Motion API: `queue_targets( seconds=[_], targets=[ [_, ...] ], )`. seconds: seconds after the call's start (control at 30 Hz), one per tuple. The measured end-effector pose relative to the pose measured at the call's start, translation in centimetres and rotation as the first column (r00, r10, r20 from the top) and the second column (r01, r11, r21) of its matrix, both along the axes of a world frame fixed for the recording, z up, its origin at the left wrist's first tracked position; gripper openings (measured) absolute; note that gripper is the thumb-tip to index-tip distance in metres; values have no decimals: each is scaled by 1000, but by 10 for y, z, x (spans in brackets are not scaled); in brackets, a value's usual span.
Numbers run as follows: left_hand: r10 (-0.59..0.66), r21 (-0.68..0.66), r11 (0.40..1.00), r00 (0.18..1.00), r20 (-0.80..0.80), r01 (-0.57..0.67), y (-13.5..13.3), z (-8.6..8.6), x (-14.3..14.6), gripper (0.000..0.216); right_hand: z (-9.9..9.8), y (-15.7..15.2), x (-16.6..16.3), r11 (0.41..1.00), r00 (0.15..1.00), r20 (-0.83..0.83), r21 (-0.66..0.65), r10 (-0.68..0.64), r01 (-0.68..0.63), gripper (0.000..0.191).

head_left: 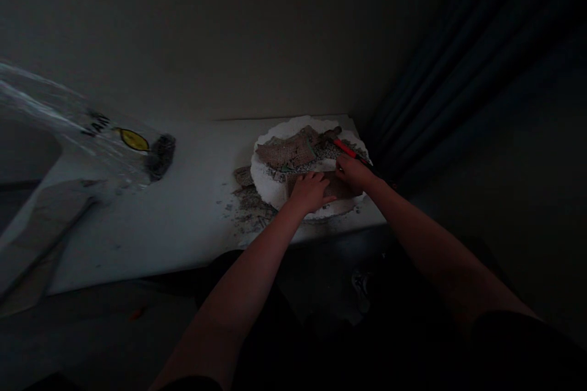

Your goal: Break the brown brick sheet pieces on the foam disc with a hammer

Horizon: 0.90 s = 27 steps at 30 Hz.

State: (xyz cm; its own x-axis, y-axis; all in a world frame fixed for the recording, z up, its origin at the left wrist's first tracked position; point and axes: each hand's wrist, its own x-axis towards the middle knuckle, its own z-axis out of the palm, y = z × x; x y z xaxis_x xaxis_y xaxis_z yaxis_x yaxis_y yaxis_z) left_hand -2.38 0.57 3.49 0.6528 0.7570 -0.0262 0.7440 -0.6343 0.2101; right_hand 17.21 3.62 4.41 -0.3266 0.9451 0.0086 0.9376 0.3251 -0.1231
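A round white foam slab lies on the white table near its right end. Brownish patterned pieces rest on top of it. My left hand presses down on a brown piece at the slab's near side, fingers curled over it. My right hand is closed around a red-handled tool whose tip points up and left over the pieces. The scene is very dim, so fine detail is hard to make out.
Scraps and crumbs litter the table left of the slab. A clear plastic bag with a yellow label lies at the left. A dark curtain hangs at the right, a plain wall behind.
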Motion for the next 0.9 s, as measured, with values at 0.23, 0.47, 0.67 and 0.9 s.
queue_targets(
  seconds=[0.23,0.47,0.67,0.9],
  targets=[
    [-14,-18,1000,1000,14,14,0,4,0,47,3,7,4,1000,1000,21,-21,16,-15,18],
    [-21,-24,999,1000,13,21,-2,4,-2,48,8,9,1,998,999,35,-57,25,-23,16],
    [-28,-35,999,1000,14,28,0,6,-2,47,25,3,1,997,990,137,-71,8,2,18],
    [59,-36,998,987,148,-55,4,9,-3,49,48,0,15,995,996,-90,101,27,-18,15]
  ],
)
